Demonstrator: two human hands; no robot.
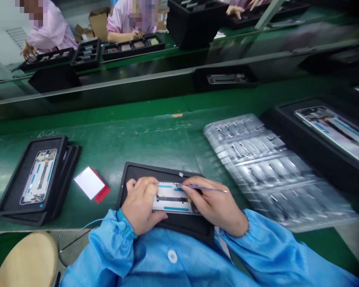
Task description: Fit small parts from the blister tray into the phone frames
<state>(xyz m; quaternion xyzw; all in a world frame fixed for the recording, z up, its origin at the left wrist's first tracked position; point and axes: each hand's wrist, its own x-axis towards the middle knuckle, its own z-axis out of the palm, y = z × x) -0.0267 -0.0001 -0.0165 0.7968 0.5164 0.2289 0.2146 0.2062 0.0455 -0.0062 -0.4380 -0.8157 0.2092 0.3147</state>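
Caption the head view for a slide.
Left hand holds a phone frame over a black tray; right hand grips a slim tool.

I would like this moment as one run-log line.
left hand: holds phone assembly | right hand: holds slim metal tool near assembly's far edge | beneath: black tray | to the right: clear plastic tray

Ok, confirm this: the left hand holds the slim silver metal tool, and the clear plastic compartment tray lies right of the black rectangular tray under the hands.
Wrong hand: the head view shows the right hand holding the tool. The clear plastic tray does lie right of the black tray.
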